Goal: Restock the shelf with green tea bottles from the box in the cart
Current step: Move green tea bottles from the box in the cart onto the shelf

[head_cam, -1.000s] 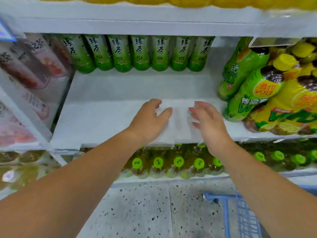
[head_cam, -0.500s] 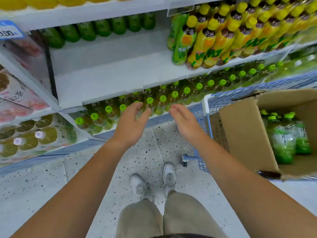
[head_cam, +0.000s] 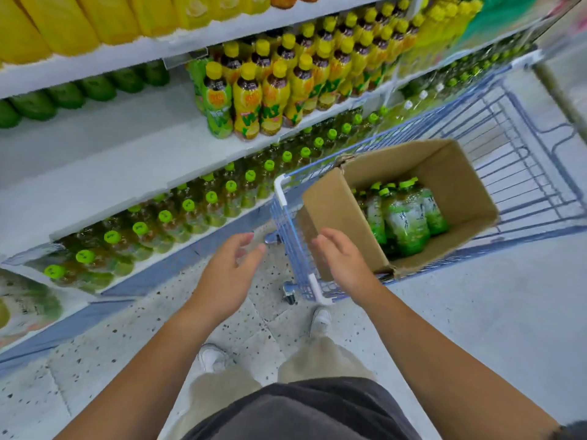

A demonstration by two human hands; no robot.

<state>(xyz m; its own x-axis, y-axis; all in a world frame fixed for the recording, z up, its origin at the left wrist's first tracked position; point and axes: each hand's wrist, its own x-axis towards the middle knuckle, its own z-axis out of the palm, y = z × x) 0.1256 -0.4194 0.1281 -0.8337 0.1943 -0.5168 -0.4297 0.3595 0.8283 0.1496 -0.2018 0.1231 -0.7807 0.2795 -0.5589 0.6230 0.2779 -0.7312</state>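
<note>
A cardboard box (head_cam: pixel 460 188) stands open in the blue wire cart (head_cam: pixel 521 147) at the right. Several green tea bottles (head_cam: pixel 406 217) with green caps stand inside it. My left hand (head_cam: pixel 227 274) hovers open over the floor, left of the cart's corner. My right hand (head_cam: pixel 343 265) is open at the box's near flap, empty. The white shelf (head_cam: pixel 104 147) at the left has a wide bare stretch, with a row of green tea bottles (head_cam: pixel 63 96) at its back.
Yellow-capped bottles (head_cam: pixel 273 90) fill the same shelf's right part. Green-capped bottles (head_cam: pixel 190 208) line the shelf below. Yellow bottles (head_cam: pixel 95 17) sit on the top shelf. My feet stand on speckled floor (head_cam: pixel 127 344) beside the cart's wheel (head_cam: pixel 289 293).
Both hands have drawn back from the bare shelf and swung down and right toward the cart. The view has turned from the shelf to the box.
</note>
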